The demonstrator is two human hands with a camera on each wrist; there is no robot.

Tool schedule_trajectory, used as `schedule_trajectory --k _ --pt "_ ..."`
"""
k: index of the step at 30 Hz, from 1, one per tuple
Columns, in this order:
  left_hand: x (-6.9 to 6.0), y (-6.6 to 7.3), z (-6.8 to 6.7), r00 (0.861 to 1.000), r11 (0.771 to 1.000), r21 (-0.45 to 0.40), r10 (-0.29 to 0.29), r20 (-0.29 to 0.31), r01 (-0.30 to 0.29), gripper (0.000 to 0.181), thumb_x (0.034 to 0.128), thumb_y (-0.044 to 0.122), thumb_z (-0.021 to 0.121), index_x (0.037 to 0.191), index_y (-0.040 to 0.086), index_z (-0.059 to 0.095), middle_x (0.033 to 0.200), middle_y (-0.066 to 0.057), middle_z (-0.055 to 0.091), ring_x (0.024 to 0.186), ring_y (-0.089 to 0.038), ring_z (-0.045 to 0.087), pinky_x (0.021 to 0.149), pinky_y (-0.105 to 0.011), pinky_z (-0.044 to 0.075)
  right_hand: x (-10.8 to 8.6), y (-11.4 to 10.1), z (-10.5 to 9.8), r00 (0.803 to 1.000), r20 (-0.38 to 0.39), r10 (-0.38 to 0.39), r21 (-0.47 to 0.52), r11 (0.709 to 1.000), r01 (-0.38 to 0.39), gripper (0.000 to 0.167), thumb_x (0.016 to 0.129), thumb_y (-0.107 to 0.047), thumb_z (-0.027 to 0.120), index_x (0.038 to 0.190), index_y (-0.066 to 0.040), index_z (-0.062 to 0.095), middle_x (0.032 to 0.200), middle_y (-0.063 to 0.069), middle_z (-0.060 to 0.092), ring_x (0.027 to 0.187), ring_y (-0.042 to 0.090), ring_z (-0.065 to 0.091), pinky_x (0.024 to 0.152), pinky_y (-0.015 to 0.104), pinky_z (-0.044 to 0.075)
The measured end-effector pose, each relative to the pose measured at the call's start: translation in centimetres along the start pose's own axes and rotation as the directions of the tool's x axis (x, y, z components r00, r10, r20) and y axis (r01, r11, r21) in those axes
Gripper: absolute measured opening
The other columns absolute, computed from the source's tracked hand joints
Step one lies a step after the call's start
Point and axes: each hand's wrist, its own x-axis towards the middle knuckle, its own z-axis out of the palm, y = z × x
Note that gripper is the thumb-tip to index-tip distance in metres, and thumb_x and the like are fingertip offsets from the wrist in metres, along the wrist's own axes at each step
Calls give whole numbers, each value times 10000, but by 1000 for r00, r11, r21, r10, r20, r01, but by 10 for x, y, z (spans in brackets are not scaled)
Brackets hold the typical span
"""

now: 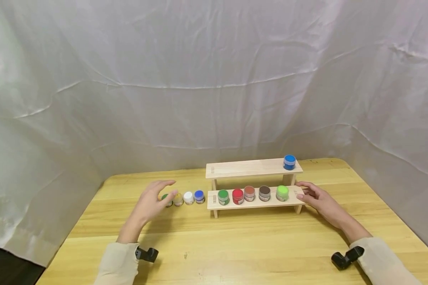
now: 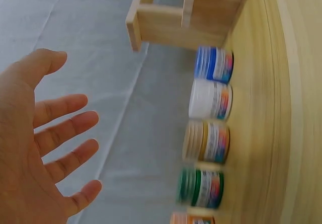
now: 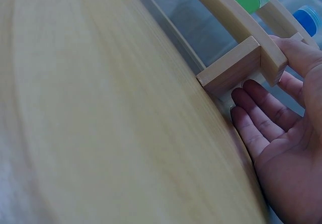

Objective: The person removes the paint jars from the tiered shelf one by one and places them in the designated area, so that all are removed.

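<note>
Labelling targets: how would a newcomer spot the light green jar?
On the table stands a two-tier wooden rack; take its lower tier. The light green jar there is nearest the right hand. Its lime colour sets it apart from the dark brown jar beside it.

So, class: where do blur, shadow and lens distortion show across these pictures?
Head: soft shadow on the wooden table beside the left hand; left wrist: the dark green paint jar blurred; right wrist: the wooden rack looks bowed by the lens.
</note>
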Motion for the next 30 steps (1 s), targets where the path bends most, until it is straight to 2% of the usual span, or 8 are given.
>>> schedule_trajectory --k 9,20,30 --pt "19 38 11 990 991 25 133 37 -134 472 959 438 601 1328 143 609 1342 -90 585 1262 -329 492 1059 -577 332 -1 1 -1 1000 -4 5 -10 1000 -5 521 996 -221 594 1438 -29 397 1181 219 564 993 87 579 831 190 486" --pt "48 78 23 957 965 47 248 148 -257 457 969 451 575 1325 167 611 1331 -42 594 1275 -281 488 1086 -536 322 -1 1 -5 1000 7 26 -13 1000 -26 525 997 -236 591 1442 -43 388 1189 215 561 1000 103 576 828 195 485" --pt "72 109 43 927 945 9 320 194 -328 443 964 444 586 1305 164 624 1312 -20 602 1273 -230 489 1119 -493 293 4 0 -3 999 40 25 42 999 -27 516 998 -219 588 1432 -33 379 1187 227 561 1004 117 590 835 219 496"
